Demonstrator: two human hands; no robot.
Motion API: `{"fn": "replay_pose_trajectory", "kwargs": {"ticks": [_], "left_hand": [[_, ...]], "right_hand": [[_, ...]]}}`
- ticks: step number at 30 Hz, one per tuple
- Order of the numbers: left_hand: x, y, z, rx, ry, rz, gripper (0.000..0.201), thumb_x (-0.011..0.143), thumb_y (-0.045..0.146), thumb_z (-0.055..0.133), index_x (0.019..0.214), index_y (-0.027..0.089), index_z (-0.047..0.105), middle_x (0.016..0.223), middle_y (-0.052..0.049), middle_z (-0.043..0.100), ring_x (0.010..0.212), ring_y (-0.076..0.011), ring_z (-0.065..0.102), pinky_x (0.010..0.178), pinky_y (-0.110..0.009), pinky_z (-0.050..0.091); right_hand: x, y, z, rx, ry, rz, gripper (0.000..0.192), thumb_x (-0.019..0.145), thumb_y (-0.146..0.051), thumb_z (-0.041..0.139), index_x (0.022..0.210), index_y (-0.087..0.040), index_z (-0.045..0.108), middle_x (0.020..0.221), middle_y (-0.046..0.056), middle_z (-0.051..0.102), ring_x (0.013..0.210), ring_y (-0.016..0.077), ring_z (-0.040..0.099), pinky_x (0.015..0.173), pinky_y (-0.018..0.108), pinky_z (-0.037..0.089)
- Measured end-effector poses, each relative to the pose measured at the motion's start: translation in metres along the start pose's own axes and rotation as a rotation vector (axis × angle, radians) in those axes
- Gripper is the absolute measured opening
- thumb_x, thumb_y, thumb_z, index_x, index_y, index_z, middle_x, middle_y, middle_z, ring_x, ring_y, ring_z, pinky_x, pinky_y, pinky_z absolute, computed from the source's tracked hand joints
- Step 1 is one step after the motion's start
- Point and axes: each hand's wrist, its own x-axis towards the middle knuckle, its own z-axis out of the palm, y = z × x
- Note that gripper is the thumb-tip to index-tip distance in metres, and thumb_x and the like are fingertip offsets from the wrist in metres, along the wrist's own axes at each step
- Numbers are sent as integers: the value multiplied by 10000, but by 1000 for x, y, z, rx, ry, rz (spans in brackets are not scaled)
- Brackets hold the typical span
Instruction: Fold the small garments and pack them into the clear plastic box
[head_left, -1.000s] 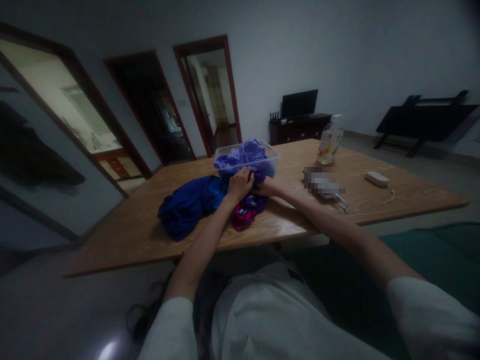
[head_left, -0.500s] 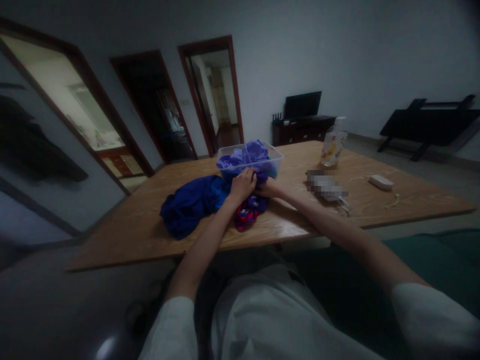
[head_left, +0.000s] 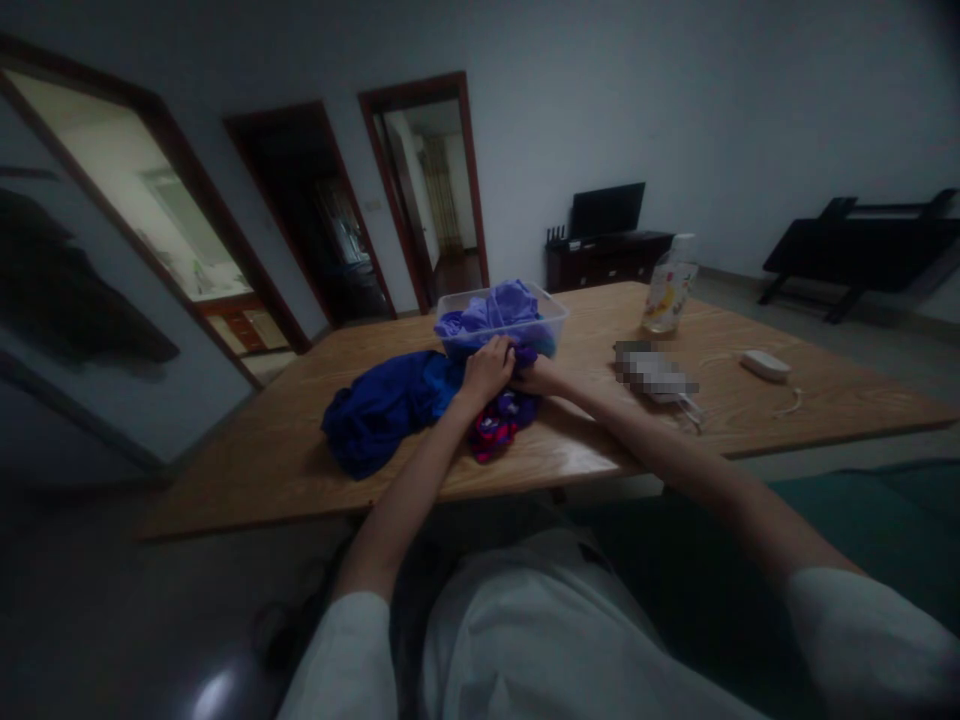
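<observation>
Almost nothing has changed in the last second: your two hands stay together on the same small piece of purple cloth (head_left: 517, 352), just in front of the clear plastic box (head_left: 551, 318), and only the view has drifted a little. Your left hand (head_left: 486, 368) lies on top with the fingers curled down and closed on the cloth; your right hand (head_left: 541, 377) meets it from the other side, but its fingers are mostly hidden behind the left hand, so you cannot tell how they grip. The cloth touches the box's near wall, and more purple cloth is heaped inside the box. A dark blue garment (head_left: 382, 405) lies crumpled on the table (head_left: 285, 460) to the left, and a red and blue piece (head_left: 491, 432) lies just below your hands. So I judge the handling is in a pause, with the grip being settled and not yet any lifting
</observation>
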Motion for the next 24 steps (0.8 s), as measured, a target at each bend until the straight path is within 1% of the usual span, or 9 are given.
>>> {"fn": "replay_pose_trajectory", "kwargs": {"ticks": [6, 10, 12, 16, 20, 24], "left_hand": [[0, 4, -5, 31, -57, -41, 277, 1118, 309, 421, 1308, 241, 612, 1295, -77, 693, 1165, -216, 698, 970, -295, 551], [0, 6, -7, 34, -74, -46, 286, 1121, 314, 415, 1315, 236, 611, 1306, -82, 692, 1180, -217, 694, 973, -295, 549], [0, 6, -7, 32, -69, -43, 280, 1119, 315, 421, 1306, 236, 614, 1298, -84, 695, 1178, -223, 695, 960, -299, 553], [0, 4, -5, 21, -45, -31, 266, 1116, 309, 432, 1285, 229, 621, 1275, -86, 700, 1156, -228, 703, 953, -304, 554], [0, 1, -1, 14, -23, -13, 254, 1107, 293, 448, 1277, 225, 624, 1253, -87, 701, 1137, -233, 706, 947, -313, 559], [0, -1, 2, -10, 8, 5, 246, 1102, 285, 457, 1258, 220, 635, 1232, -93, 698, 1131, -235, 697, 948, -319, 564]], "right_hand": [[0, -5, -4, -7, -34, 19, 387, 988, -397, 604, 1060, -56, 772, 1004, 193, 793, 983, 268, 680, 844, 303, 528], [1, -8, -8, -2, -48, 28, 395, 1006, -416, 567, 1058, -83, 771, 984, 189, 791, 948, 275, 687, 840, 323, 538], [2, -10, -11, 0, -76, 44, 397, 1005, -419, 560, 1065, -89, 772, 994, 189, 791, 950, 277, 689, 845, 329, 540], [1, -14, -16, -1, -113, 70, 434, 1002, -430, 562, 1062, -56, 774, 1023, 203, 789, 975, 282, 679, 847, 324, 528], [0, -14, -13, 5, -96, 72, 425, 997, -423, 567, 1051, -55, 773, 1023, 205, 789, 994, 282, 675, 860, 321, 523], [-1, -11, -8, 21, -44, 72, 385, 984, -404, 579, 1034, -69, 762, 1018, 203, 789, 1000, 280, 689, 884, 315, 530]]}}
